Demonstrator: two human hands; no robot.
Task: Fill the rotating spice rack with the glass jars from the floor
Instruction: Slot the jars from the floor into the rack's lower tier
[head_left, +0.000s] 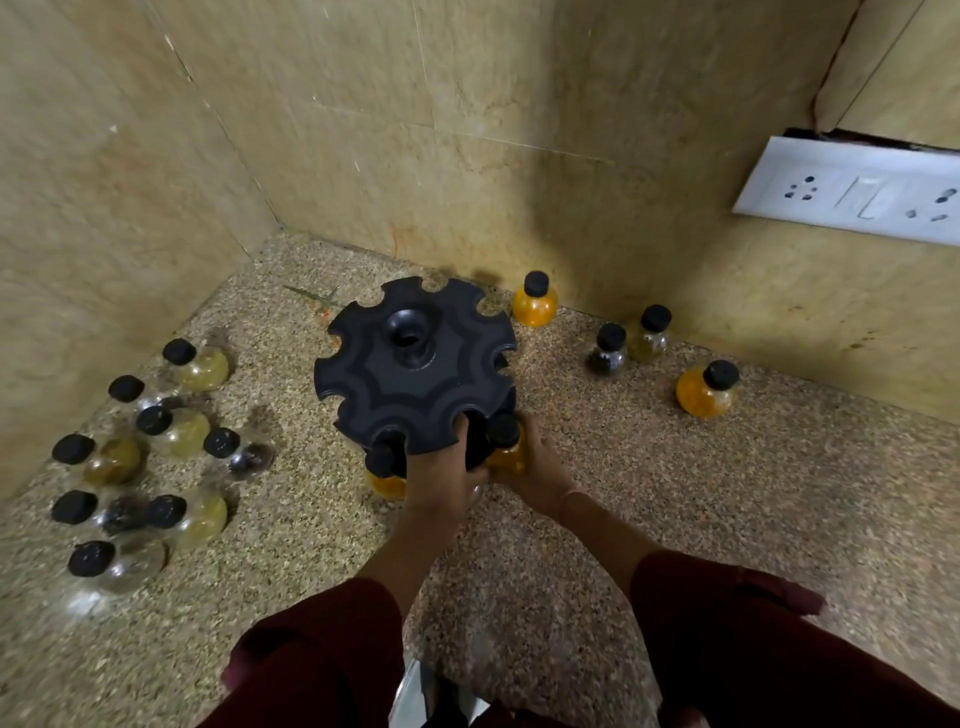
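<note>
Dark red sleeves (322, 649), nearest the camera. Left hand (441, 475): fingers curled on the near rim of the black spice rack (413, 364), which stands on the speckled floor (571, 519) in a corner. Right hand (537, 467): closed around an orange-filled jar (506, 447) at a near rack slot. Another orange jar (384, 475) sits under the rim, left. Loose jars: cluster (156, 457) at left, four (644, 338) at right by the wall. Socket plate (852, 189), upper right.

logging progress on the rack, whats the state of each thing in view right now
spice rack: upright on floor, top notches empty
left hand: gripping rack's near rim
right hand: holding an orange jar at the rack's lower tier
second orange jar: at rack's base
left jars: on floor, capped
right jars: upright, capped
</note>
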